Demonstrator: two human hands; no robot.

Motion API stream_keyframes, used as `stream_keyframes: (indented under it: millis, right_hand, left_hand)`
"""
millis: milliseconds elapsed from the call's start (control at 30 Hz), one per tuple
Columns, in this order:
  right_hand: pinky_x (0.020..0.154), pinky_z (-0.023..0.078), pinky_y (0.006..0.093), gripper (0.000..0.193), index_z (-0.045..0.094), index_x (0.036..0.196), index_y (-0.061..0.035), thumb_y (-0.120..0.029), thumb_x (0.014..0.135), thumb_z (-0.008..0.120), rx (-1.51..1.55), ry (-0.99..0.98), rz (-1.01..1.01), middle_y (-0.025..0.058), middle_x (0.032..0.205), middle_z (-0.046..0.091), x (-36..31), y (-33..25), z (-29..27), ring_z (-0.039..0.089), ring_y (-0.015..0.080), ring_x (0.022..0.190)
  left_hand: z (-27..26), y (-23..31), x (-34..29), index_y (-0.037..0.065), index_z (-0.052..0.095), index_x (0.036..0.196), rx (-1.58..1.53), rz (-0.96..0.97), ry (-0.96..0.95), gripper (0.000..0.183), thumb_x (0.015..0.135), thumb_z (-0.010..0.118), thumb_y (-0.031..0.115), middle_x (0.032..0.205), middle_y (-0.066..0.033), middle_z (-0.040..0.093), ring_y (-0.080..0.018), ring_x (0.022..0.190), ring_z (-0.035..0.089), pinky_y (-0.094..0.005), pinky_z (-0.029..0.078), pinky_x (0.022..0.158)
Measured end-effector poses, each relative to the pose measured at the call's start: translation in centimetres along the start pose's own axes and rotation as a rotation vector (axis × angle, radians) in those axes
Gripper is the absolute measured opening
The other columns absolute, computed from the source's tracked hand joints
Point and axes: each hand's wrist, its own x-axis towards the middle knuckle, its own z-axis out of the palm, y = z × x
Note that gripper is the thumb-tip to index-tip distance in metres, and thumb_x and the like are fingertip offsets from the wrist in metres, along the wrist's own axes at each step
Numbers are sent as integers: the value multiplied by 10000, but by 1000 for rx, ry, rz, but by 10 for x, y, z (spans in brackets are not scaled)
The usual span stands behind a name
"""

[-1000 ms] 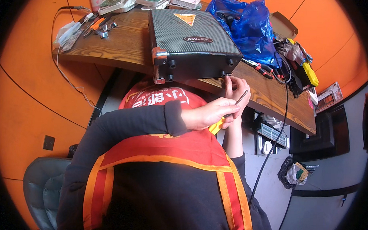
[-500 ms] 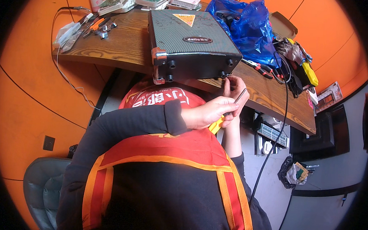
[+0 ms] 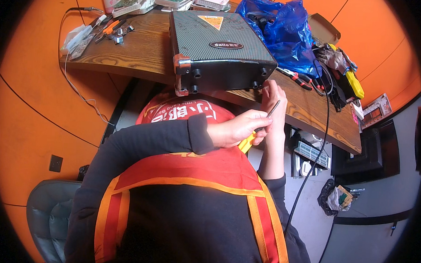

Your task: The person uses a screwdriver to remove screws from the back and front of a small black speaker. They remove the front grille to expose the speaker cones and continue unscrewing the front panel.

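— Head view: what takes up the most room?

— A person in a black top and a red vest with orange stripes [image 3: 190, 177], seen from above, facing a curved wooden desk [image 3: 139, 55] set against orange walls. A grey chair [image 3: 47, 214] shows at the lower left.

— And on the desk?

— A black box-shaped speaker [image 3: 220, 48] with a mesh top and metal corner caps, standing at the near edge and overhanging it a little. Behind it to the right lies a crumpled blue plastic bag [image 3: 281, 29]; further right, a heap of cables and a yellow tool [image 3: 351, 83].

— Where are the hands?

— The left hand [image 3: 236, 127] is closed around a screwdriver [image 3: 259, 126] with a yellow handle, just below the desk edge; the metal shaft slants up toward the speaker's near right corner. The right hand [image 3: 274, 99] is raised beside it, fingers curled close together, its fingertips at that same lower corner of the speaker. Whether it pinches anything I cannot tell.

— Smaller things?

— Red-handled pliers [image 3: 296, 79] on the desk right of the speaker, and orange-handled pliers [image 3: 109, 28] with small tools at the far left, beside a clear plastic packet [image 3: 77, 38].
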Motion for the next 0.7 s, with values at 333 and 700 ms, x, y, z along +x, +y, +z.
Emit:
stream_keyframes:
  millis: [333,700]
  right_hand:
    - [637,461,374,185,553,846,-14,92,696,581,25,-170,-72,147,741,583,15,11,-18,575,325,723]
    - [677,453,214,99,587,921,26,50,825,593,302,47,84,50,818,605,-23,-3,-75,561,86,733]
  left_hand:
    - [-1,-1,2,52,475,786,-5,-35,32,268,969,400,232,601,2,404,-112,522,437,-225,375,516]
    - [2,10,-2,24,565,996,-25,75,304,226,926,536,237,618,45,445,-22,449,343,-175,281,436]
